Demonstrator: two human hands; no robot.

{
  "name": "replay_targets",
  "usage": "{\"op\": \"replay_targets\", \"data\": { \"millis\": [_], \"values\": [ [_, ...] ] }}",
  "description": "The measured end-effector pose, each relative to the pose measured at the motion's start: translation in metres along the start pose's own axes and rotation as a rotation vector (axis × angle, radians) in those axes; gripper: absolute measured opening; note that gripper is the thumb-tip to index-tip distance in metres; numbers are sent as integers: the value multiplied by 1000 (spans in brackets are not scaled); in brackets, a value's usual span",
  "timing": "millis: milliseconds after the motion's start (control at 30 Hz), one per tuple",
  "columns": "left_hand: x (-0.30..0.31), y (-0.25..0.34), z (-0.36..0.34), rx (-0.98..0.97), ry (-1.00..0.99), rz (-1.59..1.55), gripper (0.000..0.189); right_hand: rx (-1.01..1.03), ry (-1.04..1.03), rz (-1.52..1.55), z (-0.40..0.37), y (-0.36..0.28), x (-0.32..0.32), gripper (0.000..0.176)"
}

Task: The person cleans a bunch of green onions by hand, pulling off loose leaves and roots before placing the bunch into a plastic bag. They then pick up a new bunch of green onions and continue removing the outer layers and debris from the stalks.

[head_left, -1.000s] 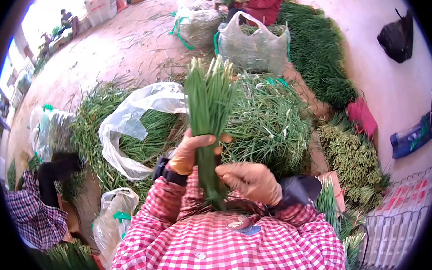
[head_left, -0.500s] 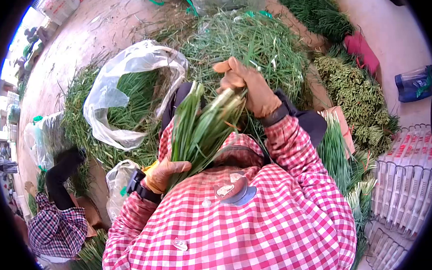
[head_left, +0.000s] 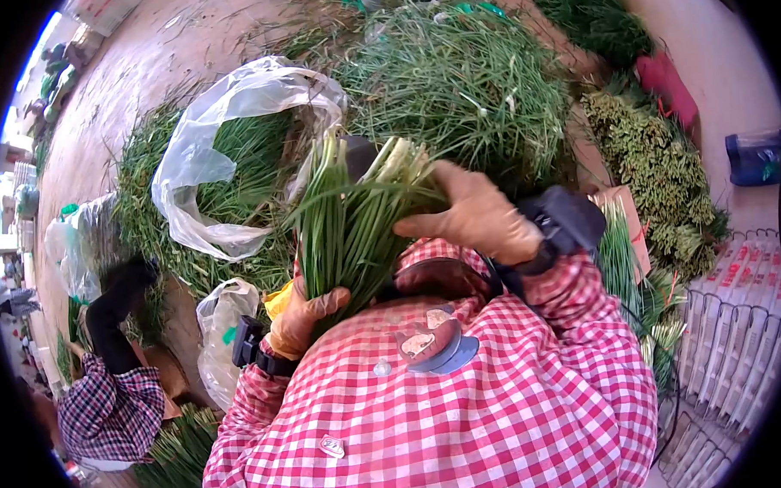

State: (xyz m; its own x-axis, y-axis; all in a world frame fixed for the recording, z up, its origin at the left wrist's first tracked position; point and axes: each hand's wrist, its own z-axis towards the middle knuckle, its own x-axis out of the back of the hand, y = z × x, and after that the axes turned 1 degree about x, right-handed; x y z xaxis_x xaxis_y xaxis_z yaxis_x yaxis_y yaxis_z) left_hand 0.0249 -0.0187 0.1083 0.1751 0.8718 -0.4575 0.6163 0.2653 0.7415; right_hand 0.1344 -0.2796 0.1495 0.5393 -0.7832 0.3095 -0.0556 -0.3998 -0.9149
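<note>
Clasping stalks, the left hand sits near a bag encircling greens.

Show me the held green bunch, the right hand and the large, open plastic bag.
Green bunch [head_left: 349, 237]: head view, middle of its stalks.
Right hand [head_left: 486, 213]: head view, back of the hand.
Plastic bag [head_left: 197, 167]: head view, left side of its film.

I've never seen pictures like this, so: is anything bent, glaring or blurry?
Head view: fisheye bending, with black corners; head view: whitish glare at the upper-left edge; head view: the bunch of green stalks and checked shirt look fairly sharp, the right hand slightly soft.
</note>
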Motion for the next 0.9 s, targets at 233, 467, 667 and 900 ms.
{"op": "replay_targets", "data": {
  "millis": [233,467,667,900],
  "values": [
    [9,-28,14,-74,103,-91,50,114,-155,947,-18,23,47,23],
    [-4,-14,8,-54,83,-14,41,110,57,220,-24,-24,49,49],
    [-16,-2,-4,-99,100,233,32,24,9,-138,-8,-22,17,50],
    [-17,-15,2,-113,184,284,33,-1,-66,-414,2,-21,34,33]
  ]
}}
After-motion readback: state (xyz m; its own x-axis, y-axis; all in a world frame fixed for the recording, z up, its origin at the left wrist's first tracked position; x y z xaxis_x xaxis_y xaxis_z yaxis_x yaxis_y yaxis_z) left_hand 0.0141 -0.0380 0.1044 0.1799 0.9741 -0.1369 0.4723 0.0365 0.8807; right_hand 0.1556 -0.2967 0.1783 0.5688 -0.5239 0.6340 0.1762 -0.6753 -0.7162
